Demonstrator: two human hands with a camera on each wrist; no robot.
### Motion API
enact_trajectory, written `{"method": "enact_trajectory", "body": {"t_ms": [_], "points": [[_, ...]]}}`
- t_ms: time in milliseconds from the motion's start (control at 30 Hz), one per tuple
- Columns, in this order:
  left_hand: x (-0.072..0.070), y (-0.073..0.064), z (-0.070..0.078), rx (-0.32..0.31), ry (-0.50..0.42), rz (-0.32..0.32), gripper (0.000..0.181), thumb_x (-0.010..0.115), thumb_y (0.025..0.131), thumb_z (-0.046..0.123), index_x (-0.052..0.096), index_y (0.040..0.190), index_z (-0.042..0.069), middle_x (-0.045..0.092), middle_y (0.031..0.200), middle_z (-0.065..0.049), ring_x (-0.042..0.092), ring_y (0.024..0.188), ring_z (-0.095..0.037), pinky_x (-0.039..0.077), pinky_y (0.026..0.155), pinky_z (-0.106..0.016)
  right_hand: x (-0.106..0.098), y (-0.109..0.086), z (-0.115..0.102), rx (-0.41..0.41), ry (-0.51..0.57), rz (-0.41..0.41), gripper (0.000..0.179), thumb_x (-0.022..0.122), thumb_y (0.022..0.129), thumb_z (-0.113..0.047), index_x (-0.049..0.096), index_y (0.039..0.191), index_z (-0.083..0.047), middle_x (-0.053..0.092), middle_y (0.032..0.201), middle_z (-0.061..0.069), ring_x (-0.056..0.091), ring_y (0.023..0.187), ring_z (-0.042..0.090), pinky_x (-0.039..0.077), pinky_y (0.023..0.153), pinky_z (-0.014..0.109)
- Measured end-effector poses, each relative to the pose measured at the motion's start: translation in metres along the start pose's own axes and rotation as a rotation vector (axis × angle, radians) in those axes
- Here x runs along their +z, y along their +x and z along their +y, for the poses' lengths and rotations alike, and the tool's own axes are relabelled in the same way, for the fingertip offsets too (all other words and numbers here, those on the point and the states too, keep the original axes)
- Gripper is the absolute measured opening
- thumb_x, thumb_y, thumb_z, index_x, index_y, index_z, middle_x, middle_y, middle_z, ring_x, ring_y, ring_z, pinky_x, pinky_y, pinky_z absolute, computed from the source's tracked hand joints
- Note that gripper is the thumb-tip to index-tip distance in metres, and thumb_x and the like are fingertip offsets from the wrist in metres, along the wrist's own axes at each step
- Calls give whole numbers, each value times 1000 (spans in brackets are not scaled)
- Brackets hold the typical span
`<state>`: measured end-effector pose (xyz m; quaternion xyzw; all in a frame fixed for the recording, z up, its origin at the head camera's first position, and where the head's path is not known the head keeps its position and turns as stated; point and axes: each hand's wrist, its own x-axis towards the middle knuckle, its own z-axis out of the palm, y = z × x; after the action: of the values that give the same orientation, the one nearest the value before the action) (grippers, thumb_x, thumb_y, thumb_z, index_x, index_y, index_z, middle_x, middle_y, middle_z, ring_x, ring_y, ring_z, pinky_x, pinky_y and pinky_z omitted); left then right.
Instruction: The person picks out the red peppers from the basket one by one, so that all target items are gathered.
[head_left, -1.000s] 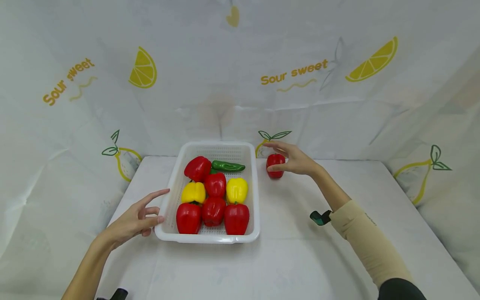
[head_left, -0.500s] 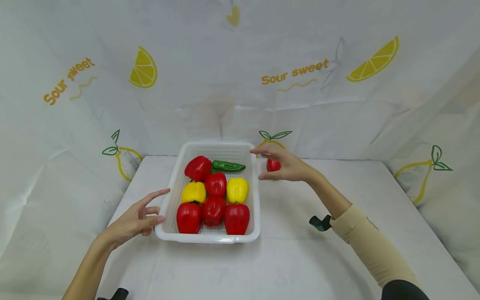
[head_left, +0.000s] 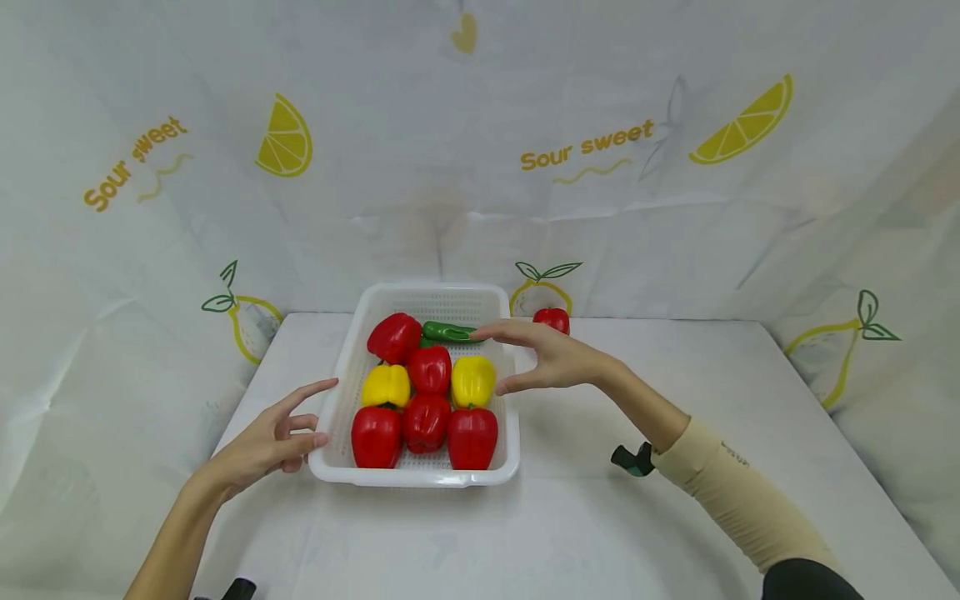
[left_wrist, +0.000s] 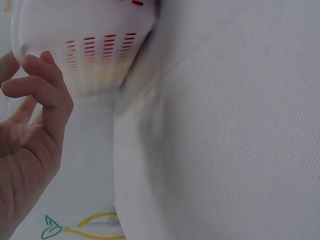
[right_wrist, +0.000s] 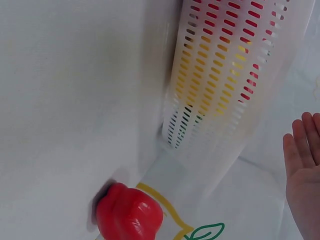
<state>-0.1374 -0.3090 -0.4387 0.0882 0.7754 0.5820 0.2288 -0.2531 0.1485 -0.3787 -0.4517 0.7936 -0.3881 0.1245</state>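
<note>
A white plastic basket (head_left: 510, 450) holds several red bell peppers (head_left: 472, 439), two yellow bell peppers (head_left: 386, 385) and a long green pepper (head_left: 442, 332). At its left rim, my left hand (head_left: 262, 437) touches the edge with index finger stretched and thumb near the rim; the other fingers are loosely bent. My right hand (head_left: 551, 354) reaches over the right rim, fingers straight and apart from the thumb. Its fingertips overlap the end of the green pepper, and nothing is held. Another red bell pepper (head_left: 552, 319) lies outside, behind the right hand, partly hidden by it.
The basket stands on a white-covered table (head_left: 600, 533). Behind it hangs a white cloth (head_left: 420, 150) with lemon prints. In the right wrist view, slots in the basket wall (right_wrist: 225, 65) show the peppers' colours.
My right hand has moved left and nearer, from around the loose red bell pepper to over the basket's right rim. That bell pepper stays on the table. The left hand has not moved.
</note>
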Motion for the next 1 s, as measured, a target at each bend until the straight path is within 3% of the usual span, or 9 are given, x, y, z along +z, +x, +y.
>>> {"method": "enact_trajectory", "body": {"t_ms": [233, 367, 500, 1000], "points": [[1, -1, 0, 17, -13, -9, 76, 66, 106, 17, 26, 170, 24, 67, 96, -4, 42, 58, -22, 47, 57, -25, 11, 4, -7, -34, 22, -49, 74, 89, 89, -26, 57, 155, -19, 59, 159, -1, 53, 151, 30, 47, 124, 54], [1, -1, 0, 13, -12, -8, 77, 66, 106, 17, 26, 171, 25, 68, 97, -4, 43, 59, -21, 48, 58, -24, 18, 4, -9, -51, 56, -64, 71, 88, 90, -24, 58, 155, -15, 59, 159, 8, 54, 149, 33, 49, 120, 62], [1, 0, 0, 10, -10, -5, 77, 67, 106, 18, 26, 171, 25, 69, 97, -4, 45, 59, -20, 48, 58, -23, 26, 5, -11, -53, 72, -96, 71, 87, 90, -24, 58, 155, -14, 58, 159, 12, 53, 149, 30, 53, 116, 60], [1, 0, 0, 3, -9, -8, 78, 66, 106, 18, 25, 171, 25, 67, 95, -3, 42, 58, -21, 47, 57, -25, 47, 15, -11, 56, 75, -266, 68, 89, 90, -27, 61, 150, -10, 65, 151, 9, 61, 142, 32, 53, 118, 53]]}}
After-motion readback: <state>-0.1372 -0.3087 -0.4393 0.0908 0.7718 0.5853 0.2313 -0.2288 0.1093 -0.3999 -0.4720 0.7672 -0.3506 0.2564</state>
